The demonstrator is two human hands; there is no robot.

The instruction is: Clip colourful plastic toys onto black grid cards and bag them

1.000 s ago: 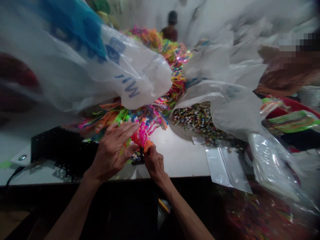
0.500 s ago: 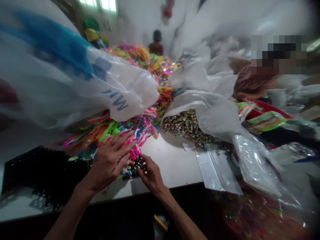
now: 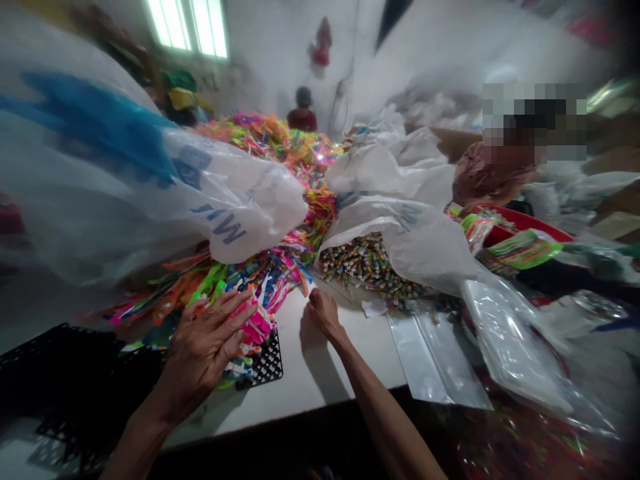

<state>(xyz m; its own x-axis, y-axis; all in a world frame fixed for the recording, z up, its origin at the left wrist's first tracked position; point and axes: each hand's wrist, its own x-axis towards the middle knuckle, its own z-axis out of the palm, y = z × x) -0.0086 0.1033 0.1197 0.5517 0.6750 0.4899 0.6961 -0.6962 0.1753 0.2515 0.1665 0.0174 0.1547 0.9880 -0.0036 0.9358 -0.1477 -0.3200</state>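
left hand (image 3: 205,350) flat, fingers spread, pressing pink toy bundle (image 3: 255,323) on black mesh tray (image 3: 267,363) at tabletop (image 3: 320,360) front | right hand (image 3: 323,312) loosely curled, empty, near pile edge | tip: keep palm pressure even so bundle stays stacked

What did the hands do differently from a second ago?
The right hand left the pink toys by the black grid tray and moved away toward the heap of small sticks. The left hand stayed flat on the colourful toy pile.
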